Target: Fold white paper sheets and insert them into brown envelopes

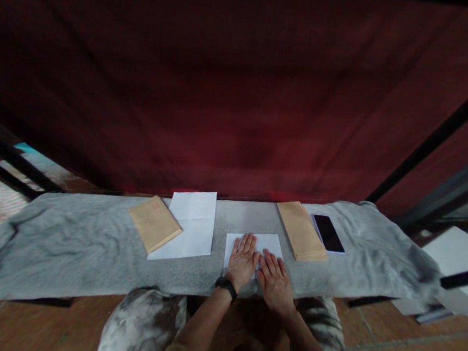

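Observation:
A white sheet of paper (pixel 269 243), which looks folded, lies near the front edge of the cloth-covered bench. My left hand (pixel 243 261) rests flat on it, fingers stretched forward, with a dark band on the wrist. Beside it my right hand (pixel 274 282) also presses flat on the paper's right part, its fingers extended. The two hands nearly touch at the thumbs and cover much of the sheet. To the left, a larger white sheet (pixel 197 224) with crease lines lies partly under a brown envelope (pixel 154 224).
More brown envelopes (pixel 303 230), apparently stacked, lie right of my hands, with a phone (pixel 329 234) beyond them. A grey cloth (pixel 75 249) covers the narrow bench. Behind it hangs a dark red curtain (pixel 240 99). White sheets or boxes (pixel 459 266) stand at the far right.

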Demonstrator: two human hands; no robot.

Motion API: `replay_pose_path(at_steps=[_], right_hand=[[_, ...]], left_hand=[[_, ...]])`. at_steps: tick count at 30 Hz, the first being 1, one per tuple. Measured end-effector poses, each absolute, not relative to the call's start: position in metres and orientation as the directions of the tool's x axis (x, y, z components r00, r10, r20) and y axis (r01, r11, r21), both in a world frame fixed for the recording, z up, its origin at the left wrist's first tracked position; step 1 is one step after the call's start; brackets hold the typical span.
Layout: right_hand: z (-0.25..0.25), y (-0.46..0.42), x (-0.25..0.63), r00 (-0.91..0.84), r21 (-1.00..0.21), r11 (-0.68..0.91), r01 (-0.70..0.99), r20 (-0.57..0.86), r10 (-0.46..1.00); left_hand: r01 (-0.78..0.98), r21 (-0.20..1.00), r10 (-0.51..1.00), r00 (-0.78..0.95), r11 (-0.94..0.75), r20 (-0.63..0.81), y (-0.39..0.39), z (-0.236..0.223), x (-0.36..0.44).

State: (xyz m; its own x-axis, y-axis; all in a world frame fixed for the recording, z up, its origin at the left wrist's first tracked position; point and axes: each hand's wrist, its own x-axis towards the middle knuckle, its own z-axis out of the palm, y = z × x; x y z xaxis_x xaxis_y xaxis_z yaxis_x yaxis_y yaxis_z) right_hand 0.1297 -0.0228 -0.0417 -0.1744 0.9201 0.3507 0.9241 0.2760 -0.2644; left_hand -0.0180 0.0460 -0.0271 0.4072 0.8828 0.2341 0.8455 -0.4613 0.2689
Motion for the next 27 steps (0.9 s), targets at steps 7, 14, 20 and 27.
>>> replay_pose_path(at_steps=[7,14,20,27], right_hand=[[-0.043,-0.023,0.13,-0.166,-0.276,0.27,0.922,0.347,0.923],[-0.043,-0.025,0.132,-0.16,-0.286,0.272,0.919,0.361,0.919],[-0.033,-0.009,0.128,-0.229,-0.335,0.324,0.885,0.294,0.928],[-0.029,0.016,0.116,-0.331,-0.285,0.405,0.869,0.274,0.903]], left_hand=[[0.8,0.261,0.841,0.501,-0.541,0.206,0.029,-0.025,-0.031],[0.745,0.238,0.782,0.59,-0.623,0.2,0.0,-0.019,-0.046],[0.696,0.231,0.733,0.654,-0.68,0.186,-0.018,-0.01,-0.057],[0.664,0.27,0.713,0.679,-0.698,0.175,-0.021,0.0,-0.059]])
